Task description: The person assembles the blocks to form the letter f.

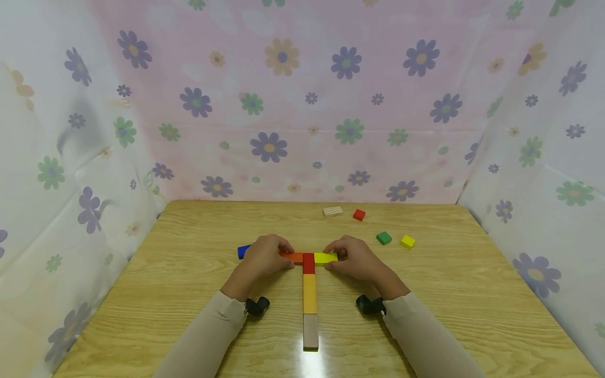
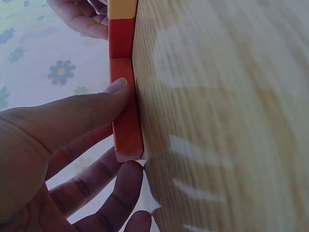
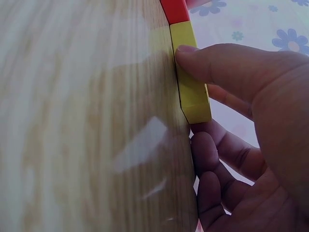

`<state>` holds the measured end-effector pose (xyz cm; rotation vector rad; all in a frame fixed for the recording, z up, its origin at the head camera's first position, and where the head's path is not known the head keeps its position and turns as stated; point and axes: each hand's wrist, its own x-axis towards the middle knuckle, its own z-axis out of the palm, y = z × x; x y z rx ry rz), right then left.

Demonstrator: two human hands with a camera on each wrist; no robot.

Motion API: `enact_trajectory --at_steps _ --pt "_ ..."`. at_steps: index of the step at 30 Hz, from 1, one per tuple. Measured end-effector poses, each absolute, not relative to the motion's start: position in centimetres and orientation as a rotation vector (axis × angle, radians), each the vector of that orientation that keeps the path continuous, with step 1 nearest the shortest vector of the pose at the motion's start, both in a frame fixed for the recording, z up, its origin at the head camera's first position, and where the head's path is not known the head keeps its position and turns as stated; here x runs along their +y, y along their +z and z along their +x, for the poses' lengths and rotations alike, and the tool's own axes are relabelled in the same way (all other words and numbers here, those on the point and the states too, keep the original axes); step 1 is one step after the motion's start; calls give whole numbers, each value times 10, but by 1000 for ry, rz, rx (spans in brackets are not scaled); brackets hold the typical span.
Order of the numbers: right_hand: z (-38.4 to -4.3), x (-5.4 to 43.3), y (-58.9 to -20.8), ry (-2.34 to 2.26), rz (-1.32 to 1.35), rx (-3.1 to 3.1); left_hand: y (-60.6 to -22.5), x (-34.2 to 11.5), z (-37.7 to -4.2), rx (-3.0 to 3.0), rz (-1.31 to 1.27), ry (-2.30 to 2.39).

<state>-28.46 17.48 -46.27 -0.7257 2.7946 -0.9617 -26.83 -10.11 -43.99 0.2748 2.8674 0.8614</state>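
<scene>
On the wooden table, blocks lie end to end in a T shape. My left hand (image 1: 266, 255) pinches the orange block (image 2: 127, 126), its thumb on the near side. That block meets the left side of the red block (image 1: 309, 263). Against the red block's right side lies a yellow block (image 3: 189, 89), pinched by my right hand (image 1: 355, 258) between thumb and fingers. Below the red block, a yellow-orange block (image 1: 309, 294) and a plain wood block (image 1: 310, 332) form the stem. The far sides of both held blocks are partly hidden by fingers.
A blue block (image 1: 243, 251) lies left of my left hand, partly covered by it. Farther back are a plain wood block (image 1: 333, 211) and a small red block (image 1: 359, 215). To the right sit a green block (image 1: 384, 238) and a small yellow block (image 1: 407, 242). Flowered cloth surrounds the table.
</scene>
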Motion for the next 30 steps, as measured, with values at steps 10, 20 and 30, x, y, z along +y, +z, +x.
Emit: enact_trajectory --at_steps 10,20,30 --pt "-283 173 -463 -965 -709 2796 -439 -102 -268 2868 288 855" --pt "-281 173 -460 -970 -667 2795 -441 -103 -269 2873 312 847" --pt "-281 173 -460 -964 -679 2795 -439 -103 -269 2872 316 848"
